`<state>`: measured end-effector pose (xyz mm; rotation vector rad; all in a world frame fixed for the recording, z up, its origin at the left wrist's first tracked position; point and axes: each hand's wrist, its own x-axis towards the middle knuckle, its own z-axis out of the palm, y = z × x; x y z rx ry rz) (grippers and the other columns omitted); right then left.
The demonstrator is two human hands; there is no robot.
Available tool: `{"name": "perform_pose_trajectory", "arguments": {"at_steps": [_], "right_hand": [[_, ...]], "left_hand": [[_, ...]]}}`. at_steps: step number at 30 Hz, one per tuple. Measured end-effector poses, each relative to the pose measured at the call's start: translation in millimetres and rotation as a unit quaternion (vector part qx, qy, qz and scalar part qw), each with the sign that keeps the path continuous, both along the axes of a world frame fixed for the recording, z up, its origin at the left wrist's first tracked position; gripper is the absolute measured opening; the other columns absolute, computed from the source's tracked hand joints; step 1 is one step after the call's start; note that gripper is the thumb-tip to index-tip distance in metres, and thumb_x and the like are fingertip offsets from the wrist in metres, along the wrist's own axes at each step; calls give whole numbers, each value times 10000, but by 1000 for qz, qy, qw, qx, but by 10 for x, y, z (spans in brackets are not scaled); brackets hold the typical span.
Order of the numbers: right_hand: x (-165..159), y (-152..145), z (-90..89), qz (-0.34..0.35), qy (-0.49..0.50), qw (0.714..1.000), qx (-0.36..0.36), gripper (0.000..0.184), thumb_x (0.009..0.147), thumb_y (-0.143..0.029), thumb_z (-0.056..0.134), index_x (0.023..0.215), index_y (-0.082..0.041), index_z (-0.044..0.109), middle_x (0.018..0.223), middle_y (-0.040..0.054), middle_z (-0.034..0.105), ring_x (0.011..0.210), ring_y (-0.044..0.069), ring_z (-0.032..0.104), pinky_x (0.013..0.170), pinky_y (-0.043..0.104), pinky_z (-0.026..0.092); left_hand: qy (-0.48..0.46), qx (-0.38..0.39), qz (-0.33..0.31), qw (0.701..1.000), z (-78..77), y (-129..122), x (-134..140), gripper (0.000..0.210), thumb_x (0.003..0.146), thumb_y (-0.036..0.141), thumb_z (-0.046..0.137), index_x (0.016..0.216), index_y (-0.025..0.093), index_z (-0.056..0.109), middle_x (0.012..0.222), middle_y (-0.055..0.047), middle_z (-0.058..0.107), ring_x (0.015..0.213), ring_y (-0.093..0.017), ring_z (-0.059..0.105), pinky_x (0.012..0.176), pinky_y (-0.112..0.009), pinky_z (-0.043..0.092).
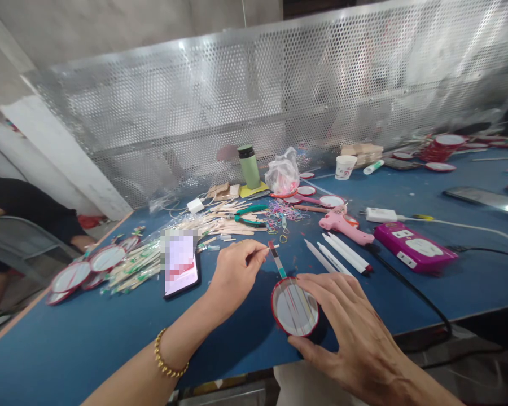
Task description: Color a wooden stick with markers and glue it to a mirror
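Observation:
Between the thumb and fingers of my right hand [342, 318] is a round red-rimmed disc [295, 318] with a white, shiny face. A narrow strip [278, 262], dark red at its tip, then grey and teal, sticks out from the disc's far edge. My left hand [239, 265] is closed in a pinch right beside the strip's red tip. A small pale bit shows at those fingertips, too small to name. Just beyond lie scattered small coloured rubber bands [284, 211], and teal-handled pliers [249, 214] rest on pale wooden sticks [232, 224].
Left of my hands lie a phone [181, 262], bundled sticks [139, 262] and red-rimmed discs [71, 277]. White markers [342, 254], a pink glue gun [345, 224] and a purple power strip [415, 247] are on the right. Behind stand a green bottle [249, 169] and a perforated metal panel [220, 101]. Someone sits at far left.

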<state>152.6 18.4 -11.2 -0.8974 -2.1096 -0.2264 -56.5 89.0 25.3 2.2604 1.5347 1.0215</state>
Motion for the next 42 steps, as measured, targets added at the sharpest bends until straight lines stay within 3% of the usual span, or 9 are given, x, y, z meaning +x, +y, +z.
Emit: {"name": "perform_pose_trajectory", "arguments": {"at_steps": [42], "right_hand": [[5,-4,-7,7,12,1000,-3,400,909,-336,626,1235,-123,535,1104,149,708,996,277,673,852,423,510]], "left_hand": [[6,12,-4,1000,30,-21,14,185,907,200,573,806,202,728,750,-14,759,657,-158,644,625,-273,444]]}}
